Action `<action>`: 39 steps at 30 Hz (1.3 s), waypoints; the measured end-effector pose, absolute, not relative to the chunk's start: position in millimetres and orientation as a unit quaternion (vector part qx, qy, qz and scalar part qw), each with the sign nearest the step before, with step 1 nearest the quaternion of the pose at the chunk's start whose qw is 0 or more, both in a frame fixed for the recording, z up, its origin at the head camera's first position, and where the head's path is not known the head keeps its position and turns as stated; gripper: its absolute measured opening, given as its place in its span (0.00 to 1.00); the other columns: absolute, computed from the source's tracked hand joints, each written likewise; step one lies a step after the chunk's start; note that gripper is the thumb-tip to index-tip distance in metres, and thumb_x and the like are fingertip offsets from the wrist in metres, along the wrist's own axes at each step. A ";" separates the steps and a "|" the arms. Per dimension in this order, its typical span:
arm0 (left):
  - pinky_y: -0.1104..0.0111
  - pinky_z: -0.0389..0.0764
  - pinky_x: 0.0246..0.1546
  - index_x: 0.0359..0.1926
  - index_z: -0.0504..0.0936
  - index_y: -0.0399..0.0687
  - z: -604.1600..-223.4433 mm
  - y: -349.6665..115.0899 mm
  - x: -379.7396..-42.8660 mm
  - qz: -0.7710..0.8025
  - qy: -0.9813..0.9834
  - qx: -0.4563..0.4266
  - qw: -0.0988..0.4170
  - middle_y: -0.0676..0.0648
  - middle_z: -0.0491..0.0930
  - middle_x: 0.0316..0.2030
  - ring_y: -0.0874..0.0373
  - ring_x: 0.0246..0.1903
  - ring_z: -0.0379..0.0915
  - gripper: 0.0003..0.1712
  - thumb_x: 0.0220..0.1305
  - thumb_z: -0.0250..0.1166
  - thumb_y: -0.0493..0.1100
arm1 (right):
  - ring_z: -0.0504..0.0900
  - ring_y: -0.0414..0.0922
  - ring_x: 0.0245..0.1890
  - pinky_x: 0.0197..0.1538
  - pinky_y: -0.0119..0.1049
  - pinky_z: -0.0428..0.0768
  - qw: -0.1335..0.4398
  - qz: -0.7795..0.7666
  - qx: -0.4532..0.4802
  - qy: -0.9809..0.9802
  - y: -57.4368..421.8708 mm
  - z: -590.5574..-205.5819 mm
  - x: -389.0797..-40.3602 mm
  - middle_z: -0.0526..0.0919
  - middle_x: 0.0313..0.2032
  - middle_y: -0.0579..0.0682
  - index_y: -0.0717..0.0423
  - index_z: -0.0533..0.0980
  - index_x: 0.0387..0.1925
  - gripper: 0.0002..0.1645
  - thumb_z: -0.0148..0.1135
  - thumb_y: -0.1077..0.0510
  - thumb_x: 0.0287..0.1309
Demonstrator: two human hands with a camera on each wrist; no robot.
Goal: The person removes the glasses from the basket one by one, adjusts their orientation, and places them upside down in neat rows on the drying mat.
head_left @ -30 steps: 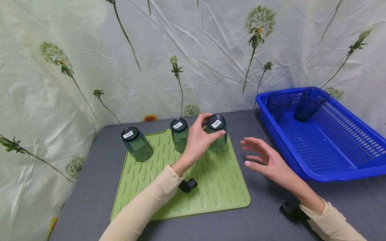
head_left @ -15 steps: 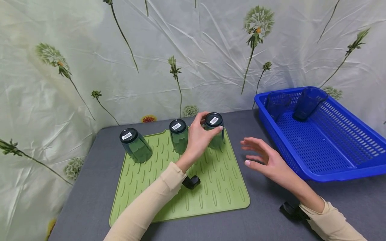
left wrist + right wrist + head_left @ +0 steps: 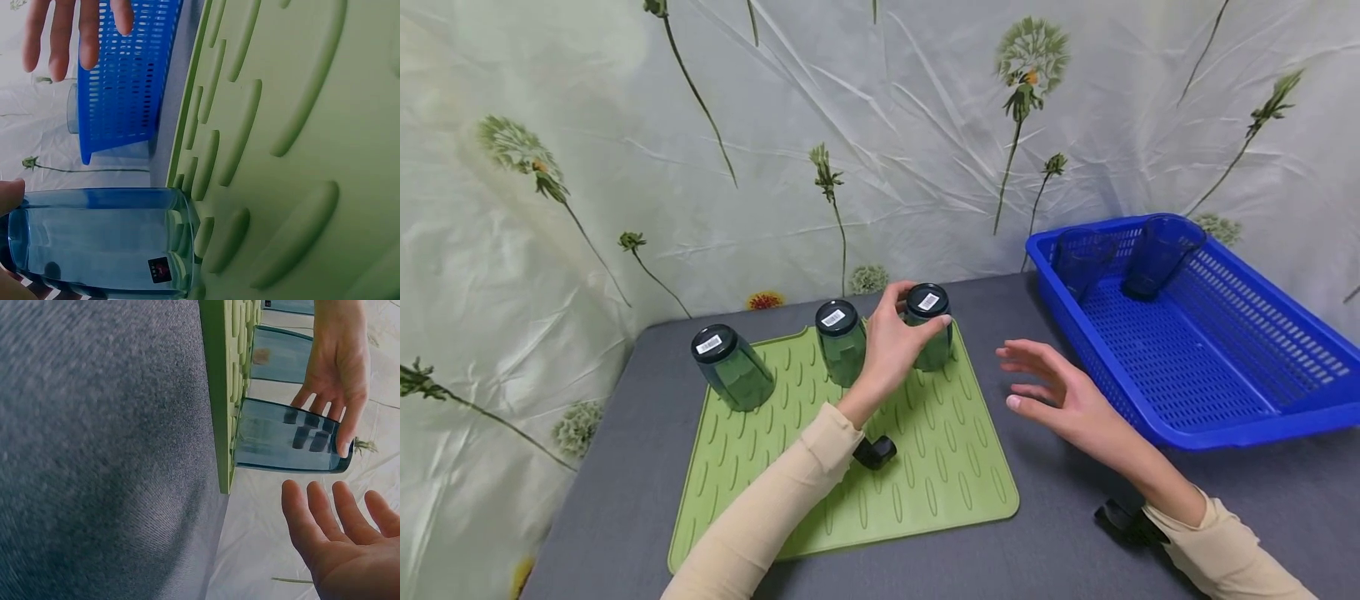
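Observation:
Three blue-green drinking glasses stand upside down along the back of a green ridged mat (image 3: 925, 475): a left glass (image 3: 733, 371), a middle glass (image 3: 841, 346) and a right glass (image 3: 935, 354). My left hand (image 3: 891, 346) grips the right glass near its dark base, thumb on one side and fingers on the other. In the right wrist view, the rim of that glass (image 3: 269, 440) appears to rest on the mat. My right hand (image 3: 1067, 400) hovers between the mat and a blue basket (image 3: 1247, 437), its fingers relaxed and touching nothing.
In the basket's far-left end lean two glasses, one glass (image 3: 1078, 267) beside another glass (image 3: 1153, 258). A grey cloth (image 3: 985, 558) covers the table. Behind it hangs a pale curtain (image 3: 925, 167) with a dandelion print.
With my left hand on it, the right glass has shifted slightly towards the mat's back edge. The head view has turned a little; my right hand holds its pose.

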State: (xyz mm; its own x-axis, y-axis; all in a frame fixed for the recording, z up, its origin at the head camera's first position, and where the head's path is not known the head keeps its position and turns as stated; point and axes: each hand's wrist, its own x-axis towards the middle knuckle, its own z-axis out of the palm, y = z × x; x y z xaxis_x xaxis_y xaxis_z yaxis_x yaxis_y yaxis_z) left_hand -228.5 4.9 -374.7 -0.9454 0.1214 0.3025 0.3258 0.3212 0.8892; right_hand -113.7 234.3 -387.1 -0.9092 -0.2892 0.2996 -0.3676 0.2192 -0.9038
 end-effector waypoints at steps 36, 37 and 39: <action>0.55 0.72 0.60 0.74 0.55 0.56 -369.5 -9.2 -207.2 -0.516 -0.841 -0.159 0.036 0.47 0.62 0.66 0.52 0.64 0.61 0.53 0.53 0.76 0.43 | 0.67 0.54 0.65 0.59 0.34 0.77 0.038 0.577 0.216 -0.787 231.6 -387.6 -111.6 0.69 0.64 0.51 0.50 0.62 0.70 0.36 0.62 0.67 0.64; 0.54 0.71 0.60 0.74 0.55 0.55 -369.3 -9.9 -205.1 -0.515 -0.842 -0.159 0.032 0.47 0.62 0.67 0.51 0.65 0.61 0.53 0.53 0.76 0.44 | 0.67 0.54 0.65 0.59 0.34 0.77 0.039 0.577 0.217 -0.786 231.8 -387.5 -111.5 0.70 0.64 0.51 0.50 0.62 0.70 0.36 0.62 0.67 0.64; 0.53 0.70 0.61 0.75 0.53 0.55 -369.0 -11.1 -201.2 -0.511 -0.844 -0.160 0.022 0.47 0.60 0.68 0.50 0.66 0.60 0.53 0.54 0.76 0.44 | 0.68 0.53 0.65 0.58 0.34 0.77 0.040 0.577 0.218 -0.786 232.4 -387.6 -110.9 0.70 0.64 0.52 0.50 0.62 0.70 0.36 0.62 0.67 0.63</action>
